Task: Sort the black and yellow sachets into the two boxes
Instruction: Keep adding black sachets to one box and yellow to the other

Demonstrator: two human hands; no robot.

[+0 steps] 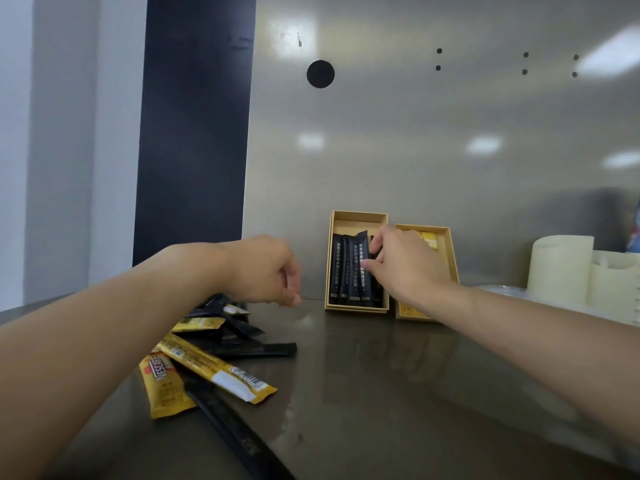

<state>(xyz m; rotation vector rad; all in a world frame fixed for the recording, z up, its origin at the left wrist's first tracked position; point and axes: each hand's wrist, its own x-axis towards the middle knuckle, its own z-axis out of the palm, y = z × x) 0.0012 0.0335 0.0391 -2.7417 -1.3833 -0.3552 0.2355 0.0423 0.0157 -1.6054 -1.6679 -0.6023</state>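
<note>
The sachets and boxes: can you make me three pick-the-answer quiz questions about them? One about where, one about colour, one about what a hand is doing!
1. Where is the loose pile of sachets?
A. on the table under the left arm
B. inside the right box
C. on the cream container

2. What colour are the sachets in the left box?
A. yellow
B. black
C. white

3. What is the right hand doing?
A. resting flat on the table
B. holding a cup
C. fingers on a black sachet at the left box

Answers:
1 A, the pile lies on the table beneath the left forearm.
2 B, only black sachets stand in it.
3 C, its fingertips pinch the sachet's edge.
</note>
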